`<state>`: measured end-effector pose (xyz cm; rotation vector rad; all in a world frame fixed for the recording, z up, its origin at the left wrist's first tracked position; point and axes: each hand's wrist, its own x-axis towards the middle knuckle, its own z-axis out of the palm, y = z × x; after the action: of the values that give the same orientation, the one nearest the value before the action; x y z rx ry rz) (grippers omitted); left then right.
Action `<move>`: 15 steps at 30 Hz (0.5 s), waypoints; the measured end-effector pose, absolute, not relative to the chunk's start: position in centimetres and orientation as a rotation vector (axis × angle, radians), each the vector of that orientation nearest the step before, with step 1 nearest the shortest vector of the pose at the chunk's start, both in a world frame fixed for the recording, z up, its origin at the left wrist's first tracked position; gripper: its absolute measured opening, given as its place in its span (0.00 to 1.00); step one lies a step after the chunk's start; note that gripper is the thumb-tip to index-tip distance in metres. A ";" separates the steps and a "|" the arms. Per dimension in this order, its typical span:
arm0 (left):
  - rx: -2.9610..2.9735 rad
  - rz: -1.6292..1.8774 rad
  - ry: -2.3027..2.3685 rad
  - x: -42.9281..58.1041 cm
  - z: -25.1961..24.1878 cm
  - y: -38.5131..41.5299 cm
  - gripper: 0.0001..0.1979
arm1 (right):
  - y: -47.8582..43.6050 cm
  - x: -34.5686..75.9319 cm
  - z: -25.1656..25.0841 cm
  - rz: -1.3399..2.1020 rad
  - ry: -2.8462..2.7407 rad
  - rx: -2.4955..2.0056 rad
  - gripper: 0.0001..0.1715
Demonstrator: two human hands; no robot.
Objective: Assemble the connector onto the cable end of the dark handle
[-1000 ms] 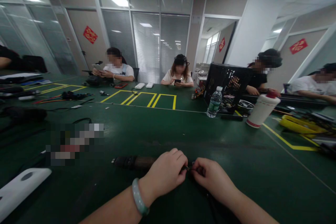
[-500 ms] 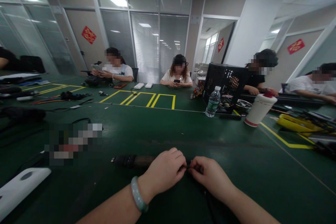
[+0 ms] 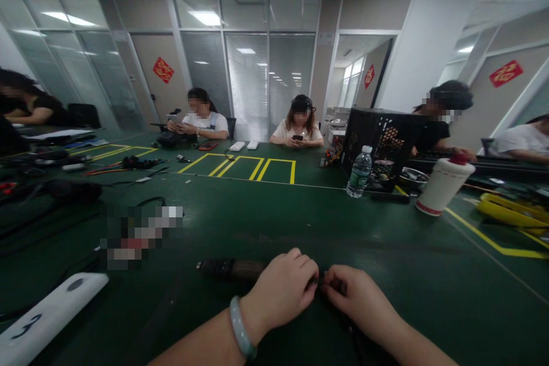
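A dark, round-bodied electric screwdriver lies on the green table, its metal tip pointing left. My left hand, wearing a jade-like bangle at the wrist, is closed over the tool's rear end. Just right of it, my right hand is closed in a pinch near that end. A black cable comes out below my right hand; the small dark part between the fingertips of both hands is mostly hidden.
On the left lie a white case marked 3, a pixelated item and cables. A water bottle, a black computer case, a white bottle with red cap and a yellow tray stand right. Several people sit around the table.
The camera view has turned slightly left and up, so everything appears shifted right and a little lower. Both hands stay together at the screwdriver's rear end.
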<state>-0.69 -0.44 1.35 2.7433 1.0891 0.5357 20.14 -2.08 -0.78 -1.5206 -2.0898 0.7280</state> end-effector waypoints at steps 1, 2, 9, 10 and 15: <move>2.740 0.543 1.097 -0.7 1.3 -0.5 0.05 | -2.0 20.2 -0.8 0.726 -2.093 -1.523 0.04; 2.736 0.549 1.105 -0.7 1.3 -0.5 0.05 | -2.0 20.2 -0.8 0.727 -2.096 -1.526 0.04; 2.715 0.534 1.148 -0.7 1.5 -0.6 0.05 | -1.9 20.3 -0.9 0.772 -2.108 -1.509 0.04; 2.717 0.528 1.153 -0.7 1.6 -0.6 0.06 | -1.9 20.4 -1.0 0.776 -2.107 -1.499 0.05; 2.793 0.450 1.101 -0.8 1.7 -0.7 0.05 | -1.8 20.4 -1.1 0.792 -2.115 -1.494 0.05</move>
<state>-0.80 -0.69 1.74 2.7928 1.1007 0.4501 20.39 -1.82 -1.15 -1.4942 -2.1153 0.7917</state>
